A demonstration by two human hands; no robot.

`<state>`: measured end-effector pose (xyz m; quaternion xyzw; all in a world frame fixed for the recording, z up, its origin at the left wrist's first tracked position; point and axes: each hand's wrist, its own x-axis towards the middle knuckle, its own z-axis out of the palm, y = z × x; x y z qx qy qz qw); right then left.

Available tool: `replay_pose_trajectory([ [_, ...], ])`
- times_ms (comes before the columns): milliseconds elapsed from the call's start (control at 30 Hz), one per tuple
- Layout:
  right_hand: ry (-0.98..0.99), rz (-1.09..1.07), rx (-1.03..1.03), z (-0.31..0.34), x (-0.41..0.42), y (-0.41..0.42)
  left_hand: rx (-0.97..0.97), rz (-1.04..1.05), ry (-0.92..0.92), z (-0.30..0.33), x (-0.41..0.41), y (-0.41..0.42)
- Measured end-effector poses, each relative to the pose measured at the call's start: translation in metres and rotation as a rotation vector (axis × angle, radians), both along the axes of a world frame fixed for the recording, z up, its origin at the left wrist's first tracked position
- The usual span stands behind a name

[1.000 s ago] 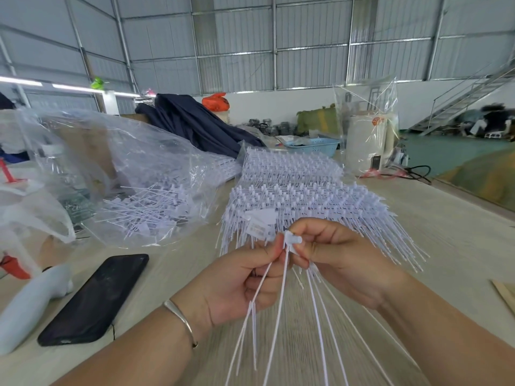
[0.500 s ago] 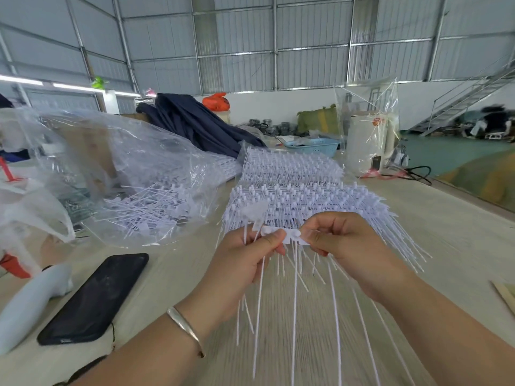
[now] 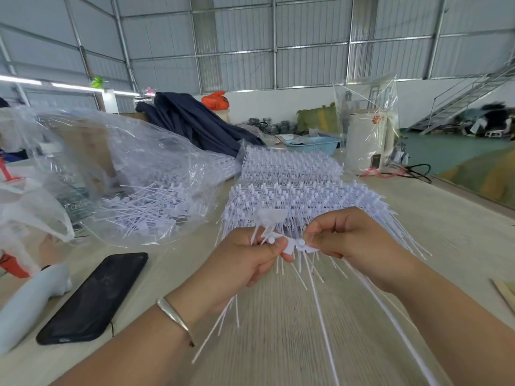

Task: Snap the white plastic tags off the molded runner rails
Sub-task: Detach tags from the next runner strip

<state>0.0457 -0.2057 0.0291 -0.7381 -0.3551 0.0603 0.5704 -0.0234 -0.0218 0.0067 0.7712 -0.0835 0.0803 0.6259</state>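
Note:
My left hand (image 3: 245,263) grips a small bunch of loose white tags (image 3: 269,218), their thin tails hanging below my fist. Between both hands lies a short white runner rail piece (image 3: 295,245): my left thumb and fingers pinch one end, and my right hand (image 3: 351,243) pinches the other end. Long white tails trail from it down toward me. Behind my hands a big stack of runner rails with tags (image 3: 301,199) lies on the table, with a second stack (image 3: 289,164) farther back.
A clear plastic bag (image 3: 133,185) holding loose snapped tags sits at the left. A black phone (image 3: 94,299) lies near my left forearm, a pale blue-grey object (image 3: 30,302) beside it. Far back stand a blue basket (image 3: 315,143) and a bagged white appliance (image 3: 367,143).
My hands rose a little and drew apart. The rail piece turned from upright to level between them, and the long tails swung with it.

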Motion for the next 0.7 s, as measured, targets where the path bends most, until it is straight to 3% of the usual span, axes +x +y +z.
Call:
replay_pose_trajectory([
  [267,0.063,0.101,-0.088,0.007,-0.003,-0.003,-0.008,-0.136,0.135,0.006,-0.001,0.007],
  [433,0.085,0.149,-0.035,0.017,-0.008,-0.009,-0.308,-0.226,0.277,0.011,0.002,0.023],
  [567,0.096,0.024,0.131,0.018,-0.001,-0.018,-0.395,-0.163,0.237,0.009,0.004,0.024],
  [700,0.042,-0.081,0.032,0.013,-0.004,-0.01,-0.43,-0.108,0.228,0.002,0.007,0.008],
])
